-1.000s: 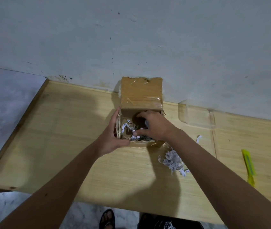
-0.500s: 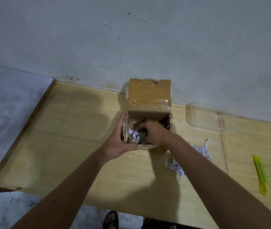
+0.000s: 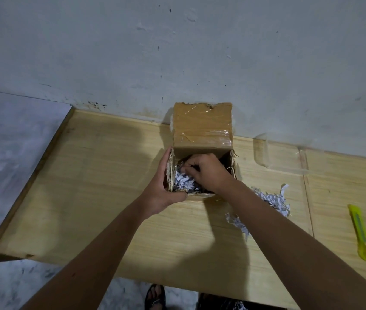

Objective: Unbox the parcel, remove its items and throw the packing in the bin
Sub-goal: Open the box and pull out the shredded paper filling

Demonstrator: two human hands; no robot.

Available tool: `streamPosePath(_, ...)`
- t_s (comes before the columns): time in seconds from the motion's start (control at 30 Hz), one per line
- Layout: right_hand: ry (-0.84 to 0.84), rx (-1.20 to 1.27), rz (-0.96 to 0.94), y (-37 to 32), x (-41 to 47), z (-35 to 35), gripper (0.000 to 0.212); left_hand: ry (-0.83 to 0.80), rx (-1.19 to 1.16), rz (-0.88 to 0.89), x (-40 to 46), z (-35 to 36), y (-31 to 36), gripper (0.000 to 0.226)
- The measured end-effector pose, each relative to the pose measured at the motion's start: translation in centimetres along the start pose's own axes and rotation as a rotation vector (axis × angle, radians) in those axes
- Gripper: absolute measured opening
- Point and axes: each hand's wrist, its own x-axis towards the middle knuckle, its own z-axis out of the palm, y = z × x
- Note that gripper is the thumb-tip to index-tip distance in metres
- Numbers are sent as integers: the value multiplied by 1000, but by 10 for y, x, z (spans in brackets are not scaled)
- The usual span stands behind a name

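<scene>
Head view shows your left hand [image 3: 163, 193] bracing the light cardboard box [image 3: 202, 139] on the desk [image 3: 101, 198], right hand [image 3: 208, 173] fingers curled into loose, springy shredded paper [image 3: 183, 181]—pinch deep clumps.

Bare tabletop [image 3: 101, 198] left of the box [image 3: 202, 139]; right of the box, shredded paper [image 3: 269, 201] and, farther out, a yellow cutter [image 3: 359, 231].

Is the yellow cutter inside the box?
No, the yellow cutter lies on the table, far right of the box.
</scene>
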Motion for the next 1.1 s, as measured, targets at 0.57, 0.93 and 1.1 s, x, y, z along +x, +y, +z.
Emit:
streamPosePath(0.57,-291,59,115,-13,-15,-15,33,-19,23,-5,1,0,-1,119)
streamPosePath(0.93,-258,-261,220,-4,-12,-28,41,21,-18,-28,0,2,-5,118)
streamPosePath(1.1,-253,-290,202,-4,-11,-25,55,30,-55,-43,0,3,-4,117)
